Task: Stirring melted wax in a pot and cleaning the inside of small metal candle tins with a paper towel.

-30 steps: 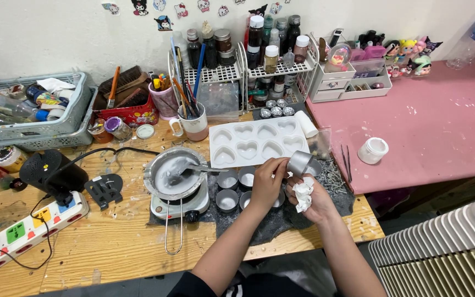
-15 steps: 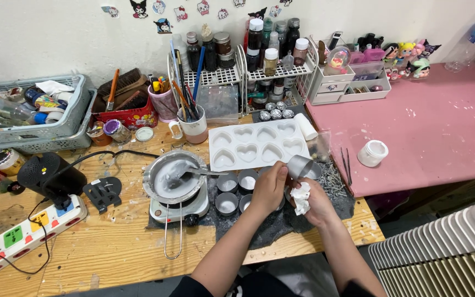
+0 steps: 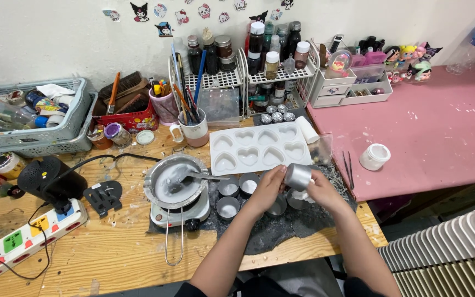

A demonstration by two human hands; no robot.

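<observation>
A small round metal tin (image 3: 298, 176) is held on its side between both hands above the dark mat (image 3: 281, 228). My left hand (image 3: 268, 187) grips its left end and my right hand (image 3: 321, 190) grips its right end, with a scrap of white tissue (image 3: 303, 194) under the palm. Several more small tins (image 3: 237, 192) stand on the mat just left of and below my hands. A white mould with heart cavities (image 3: 257, 148) lies behind them. A metal pan of pale wax with a spoon (image 3: 174, 181) sits on a small hotplate (image 3: 180, 212).
Wire racks of bottles (image 3: 248, 55), a mug of brushes (image 3: 193, 129) and a grey basket (image 3: 28, 126) line the wall. A power strip (image 3: 23, 234) and a black device (image 3: 48, 176) lie left. The pink table (image 3: 441, 126) holds a white jar (image 3: 374, 156). A radiator (image 3: 446, 258) stands lower right.
Both hands have shifted slightly and turned the tin on its side between them; the tissue is now tucked under my right hand. Nothing else moved.
</observation>
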